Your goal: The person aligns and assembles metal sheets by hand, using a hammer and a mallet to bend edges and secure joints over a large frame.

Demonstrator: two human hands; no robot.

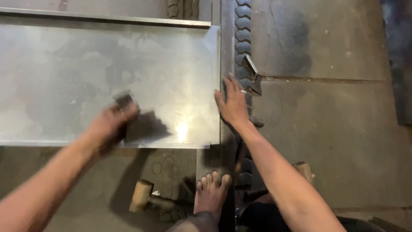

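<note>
A large shiny steel tray with folded-up rims lies flat in front of me. My left hand is closed around a small dark block, blurred by motion, and presses it on the tray's surface near the front rim. My right hand rests flat with fingers spread on the tray's right edge, a ring on one finger. The edge lies along a vertical metal bar.
A wooden mallet lies on the concrete floor below the tray, beside my bare foot. A strip of black tyre tread runs along the bar, with small metal offcuts on it. A second wooden handle is by my right forearm.
</note>
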